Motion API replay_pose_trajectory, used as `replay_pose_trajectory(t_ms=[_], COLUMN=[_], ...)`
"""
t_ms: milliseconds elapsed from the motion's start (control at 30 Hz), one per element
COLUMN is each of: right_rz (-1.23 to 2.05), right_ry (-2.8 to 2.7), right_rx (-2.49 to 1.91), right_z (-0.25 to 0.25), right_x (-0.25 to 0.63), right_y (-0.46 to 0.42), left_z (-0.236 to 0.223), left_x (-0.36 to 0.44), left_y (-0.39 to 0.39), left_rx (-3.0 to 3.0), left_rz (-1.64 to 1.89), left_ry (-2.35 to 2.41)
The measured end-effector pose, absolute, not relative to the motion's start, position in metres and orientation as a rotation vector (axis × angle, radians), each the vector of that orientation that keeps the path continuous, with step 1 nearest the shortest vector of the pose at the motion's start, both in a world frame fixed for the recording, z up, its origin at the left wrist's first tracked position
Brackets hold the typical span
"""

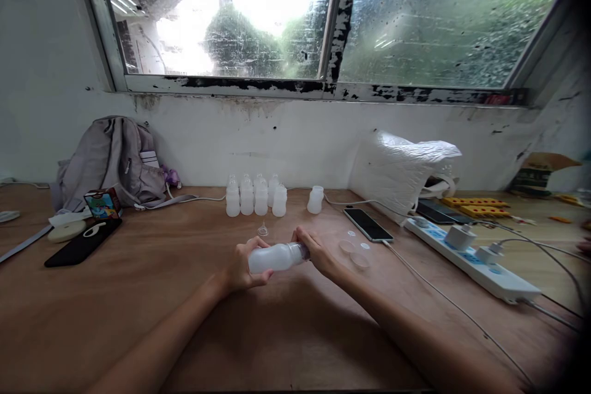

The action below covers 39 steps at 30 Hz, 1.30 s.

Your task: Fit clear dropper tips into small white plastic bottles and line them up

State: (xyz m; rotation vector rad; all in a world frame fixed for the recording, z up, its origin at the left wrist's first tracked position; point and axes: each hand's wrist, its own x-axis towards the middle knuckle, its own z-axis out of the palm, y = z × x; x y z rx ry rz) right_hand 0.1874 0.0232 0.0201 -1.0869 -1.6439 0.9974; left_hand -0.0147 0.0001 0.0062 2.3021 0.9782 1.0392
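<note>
I hold a small white plastic bottle (275, 257) sideways above the wooden table (138, 295). My left hand (242, 268) is wrapped round its base. My right hand (314, 250) is closed on the bottle's neck end, fingers pinched at the mouth; whether a cap is there I cannot make out. A cluster of several matching white bottles (255, 197) stands upright behind, with one more bottle (316, 199) apart to the right. Clear round lids (354, 251) lie just right of my right hand, and a tiny clear piece (263, 231) lies behind the bottle.
A grey backpack (111, 163), a small box (102, 203) and a black phone (83, 245) sit at the left. At the right are a phone (368, 224) on a cable, a white power strip (471, 258), a white plastic bag (401, 169) and yellow strips (475, 206).
</note>
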Motion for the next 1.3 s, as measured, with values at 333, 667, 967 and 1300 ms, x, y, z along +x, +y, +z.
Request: replay_pose_trajectory(t_ms=[333,667,967,1300], right_rz=[1.099,1.693,0.982,0.245], right_ry=[-1.528,-1.074,-1.545,-1.482], right_rx=[-1.071,-0.495,-1.044,-1.598], right_z=[0.014,0.042,0.009,0.012], right_x=[0.186,0.182,0.171,0.21], right_y=[0.018,0.011,0.031,0.162], left_z=[0.001,0.01,-0.003,-0.02], left_x=[-0.009,0.016,0.014,0.012], left_y=[-0.009,-0.007,-0.003,0.002], left_rx=[2.479,2.169,2.685,2.73], left_rz=[1.118,1.376,1.129,0.875], left_ry=[0.943,1.335,1.297,1.481])
